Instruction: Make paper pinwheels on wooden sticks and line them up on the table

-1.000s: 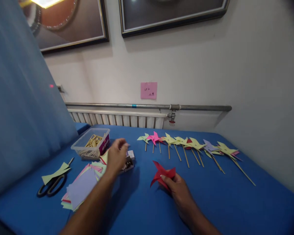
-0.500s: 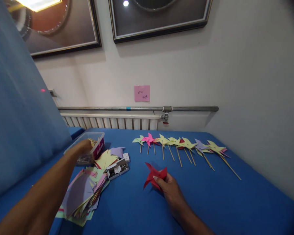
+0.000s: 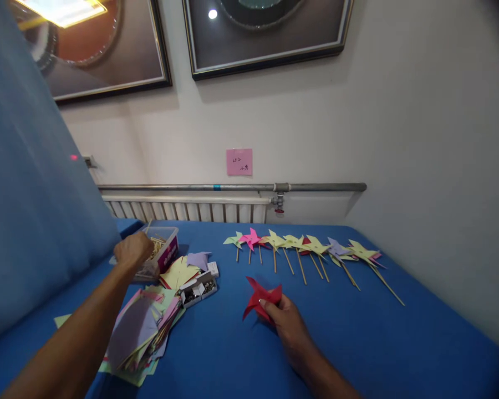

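Note:
In the head view, my right hand (image 3: 291,327) pinches a red paper pinwheel (image 3: 261,299) over the blue table, thumb on its centre. My left hand (image 3: 132,248) is closed above the left part of a clear plastic box (image 3: 173,244) of wooden sticks (image 3: 157,247). A thin wooden stick (image 3: 148,227) pokes up from behind the fist, and its lower part is hidden. Beside the box lie yellow paper pieces (image 3: 181,272), a purple pinwheel (image 3: 198,260) and a small open box of metal pins (image 3: 199,289). A stack of coloured paper (image 3: 139,335) lies nearer me.
Finished pinwheels on sticks (image 3: 293,241) lie in a row at the back right of the blue table (image 3: 345,343). A blue curtain (image 3: 33,183) hangs at the left. Behind the table are a radiator (image 3: 191,210) and a metal pipe (image 3: 324,187) along the wall.
My left hand has come up out of the stick box, moving slightly left, and a stick now shows above it. The right hand still holds the red pinwheel in nearly the same place.

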`<state>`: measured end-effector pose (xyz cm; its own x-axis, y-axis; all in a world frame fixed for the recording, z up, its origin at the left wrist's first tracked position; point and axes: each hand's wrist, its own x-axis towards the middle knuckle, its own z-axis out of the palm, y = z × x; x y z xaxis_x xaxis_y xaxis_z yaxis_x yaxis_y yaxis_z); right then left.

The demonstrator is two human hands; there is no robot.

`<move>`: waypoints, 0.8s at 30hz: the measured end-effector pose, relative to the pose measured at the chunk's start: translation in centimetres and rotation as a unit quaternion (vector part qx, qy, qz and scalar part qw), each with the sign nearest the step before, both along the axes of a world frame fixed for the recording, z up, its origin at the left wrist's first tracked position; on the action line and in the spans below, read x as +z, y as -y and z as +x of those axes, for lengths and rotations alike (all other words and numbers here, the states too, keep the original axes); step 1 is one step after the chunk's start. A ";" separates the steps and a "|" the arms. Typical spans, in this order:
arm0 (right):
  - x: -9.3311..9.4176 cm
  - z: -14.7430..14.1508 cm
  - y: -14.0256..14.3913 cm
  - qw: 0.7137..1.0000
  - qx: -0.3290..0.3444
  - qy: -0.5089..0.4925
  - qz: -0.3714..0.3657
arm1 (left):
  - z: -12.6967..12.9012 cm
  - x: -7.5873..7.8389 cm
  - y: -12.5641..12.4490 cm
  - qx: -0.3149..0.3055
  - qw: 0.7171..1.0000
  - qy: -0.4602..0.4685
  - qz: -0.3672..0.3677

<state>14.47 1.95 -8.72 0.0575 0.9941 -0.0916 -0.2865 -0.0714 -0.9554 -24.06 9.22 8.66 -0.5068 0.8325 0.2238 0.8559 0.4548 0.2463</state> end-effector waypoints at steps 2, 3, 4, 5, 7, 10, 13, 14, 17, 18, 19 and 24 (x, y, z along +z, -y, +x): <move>0.1 -0.1 0.0 1.000 -0.003 0.002 -0.003 | 1.7 0.5 1.3 0.021 0.999 -0.018 0.030; 0.2 -0.1 0.0 1.000 -0.006 0.002 -0.004 | 3.0 0.4 2.0 0.015 0.999 -0.024 0.041; 0.3 -0.1 0.0 1.000 -0.010 0.000 -0.005 | 4.6 0.1 2.7 -0.007 0.998 -0.029 0.058; 0.4 0.0 0.0 1.000 -0.015 -0.004 -0.005 | 6.5 -0.4 3.4 -0.043 0.997 -0.025 0.052; 0.8 0.1 0.0 0.999 -0.026 -0.019 -0.006 | 10.7 -2.2 4.6 -0.174 0.984 -0.001 -0.024; 1.4 0.5 0.1 0.998 -0.042 -0.040 -0.011 | 16.6 -5.5 5.7 -0.333 0.927 -0.027 -0.172; 2.0 0.8 0.2 0.997 -0.049 -0.065 -0.015 | 19.9 -7.9 5.9 -0.353 0.908 -0.057 -0.217; 2.2 0.9 0.2 0.996 -0.050 -0.072 -0.017 | 20.3 -8.4 5.9 -0.347 0.910 -0.061 -0.220; 2.8 1.1 0.2 0.994 -0.056 -0.086 -0.026 | 20.2 -9.3 6.0 -0.331 0.919 -0.049 -0.207; 3.0 1.2 0.2 0.994 -0.058 -0.091 -0.030 | 20.0 -9.4 6.2 -0.332 0.922 -0.034 -0.198; 3.1 1.3 0.2 0.993 -0.061 -0.096 -0.033 | 19.7 -9.5 6.3 -0.338 0.923 -0.015 -0.186; 3.3 1.5 0.3 0.993 -0.054 -0.101 -0.023 | 19.3 -10.0 7.1 -0.379 0.915 0.050 -0.130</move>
